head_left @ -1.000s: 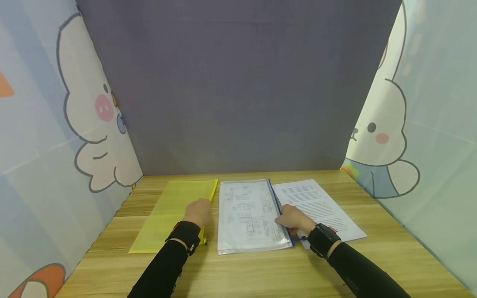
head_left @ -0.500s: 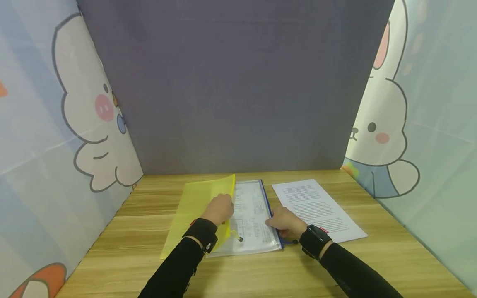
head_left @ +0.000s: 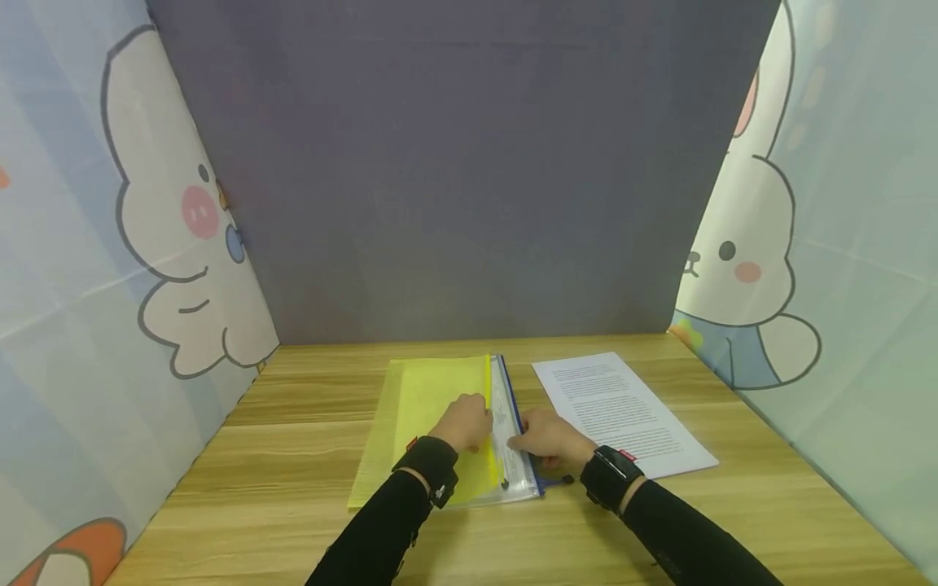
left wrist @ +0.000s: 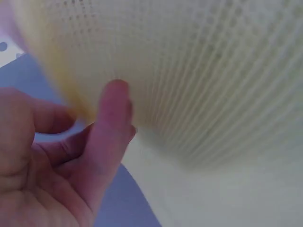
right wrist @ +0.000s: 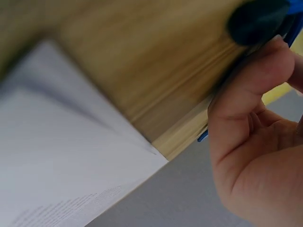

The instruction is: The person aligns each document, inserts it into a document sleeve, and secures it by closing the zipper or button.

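A yellow zip folder (head_left: 428, 391) lies over most of a clear zip folder (head_left: 522, 486) with a blue zip edge. My left hand (head_left: 465, 422) pinches the yellow folder's right edge; the left wrist view shows its fine mesh (left wrist: 199, 94) between thumb and fingers. My right hand (head_left: 545, 435) grips the blue edge of the clear folder, fingers curled in the right wrist view. Only a narrow strip of the clear folder, with a drawing inside, shows uncovered. Dark zip pulls hang at the near ends of both folders.
A stack of printed paper (head_left: 623, 411) lies on the wooden table (head_left: 278, 472) to the right of my right hand. A grey panel (head_left: 469, 179) stands behind the table, with rabbit-printed cloth walls on both sides.
My left hand has carried the yellow folder rightward, from beside the clear folder to on top of it. My right hand and the clear folder have shifted left, away from the printed paper.
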Motion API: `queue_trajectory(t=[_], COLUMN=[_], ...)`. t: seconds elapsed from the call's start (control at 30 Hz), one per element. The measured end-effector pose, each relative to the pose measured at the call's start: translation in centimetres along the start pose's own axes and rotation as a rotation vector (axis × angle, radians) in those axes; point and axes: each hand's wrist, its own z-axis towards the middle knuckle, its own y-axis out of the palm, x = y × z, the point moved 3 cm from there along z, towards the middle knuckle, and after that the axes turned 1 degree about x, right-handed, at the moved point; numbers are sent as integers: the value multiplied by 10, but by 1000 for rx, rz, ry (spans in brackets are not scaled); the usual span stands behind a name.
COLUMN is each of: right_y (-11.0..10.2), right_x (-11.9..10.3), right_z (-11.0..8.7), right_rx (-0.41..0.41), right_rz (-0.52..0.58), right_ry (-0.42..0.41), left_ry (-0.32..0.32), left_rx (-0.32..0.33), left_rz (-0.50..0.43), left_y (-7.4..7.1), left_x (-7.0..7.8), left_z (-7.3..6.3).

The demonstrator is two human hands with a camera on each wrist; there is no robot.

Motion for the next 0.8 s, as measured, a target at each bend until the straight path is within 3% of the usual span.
queue_trajectory(t=[0.13,0.3,0.47,0.63,0.8], right_y=[1,-1,-1,0,0], right_x=[1,3,4,3,2], right_z=[1,2,3,2,0], right_rx=[-8,1,-4,-1,10], right_rz=[-6,-21,-20,-25,-50], right_ry=[0,-19,-7,-4,-15], left_ry=[24,101,79,63,83], left_rx=[-48,-131,-243,-305,-295], left_rz=[62,185,307,311,274], left_y=[6,0,-7,-9,-6], left_x=[-7,-7,-11,-23,-35], left_z=[0,-5,-18,-25,-25])
